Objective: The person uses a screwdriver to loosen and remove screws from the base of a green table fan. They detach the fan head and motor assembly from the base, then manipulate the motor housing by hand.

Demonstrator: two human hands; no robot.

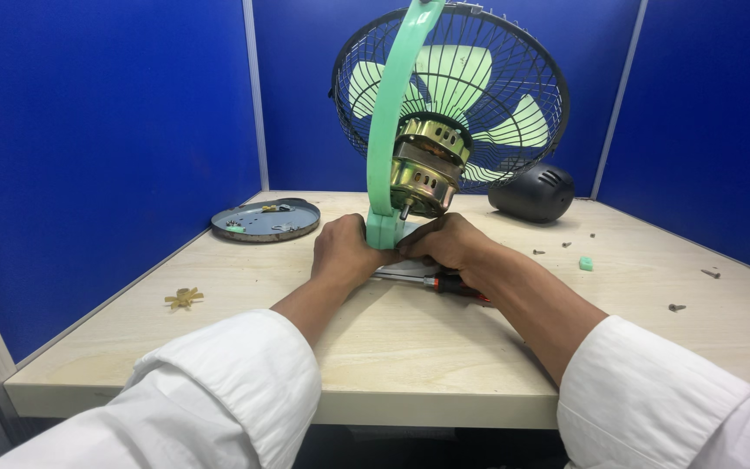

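Note:
A table fan stands in the middle of the desk, with a mint-green curved stand (390, 113), an exposed brass-coloured motor (425, 165) and green blades behind a black wire guard (514, 87). My left hand (346, 252) grips the foot of the green stand. My right hand (446, 241) presses against the same foot from the right, fingers curled on it. A screwdriver with a red and black handle (449, 285) lies on the desk just under my right wrist.
A round grey plate (266, 219) with small parts lies at the back left. A black motor cover (533, 193) rests behind the fan. Loose screws (677, 307) and a small green piece (585, 263) lie on the right. A small yellow part (184, 298) lies at the left.

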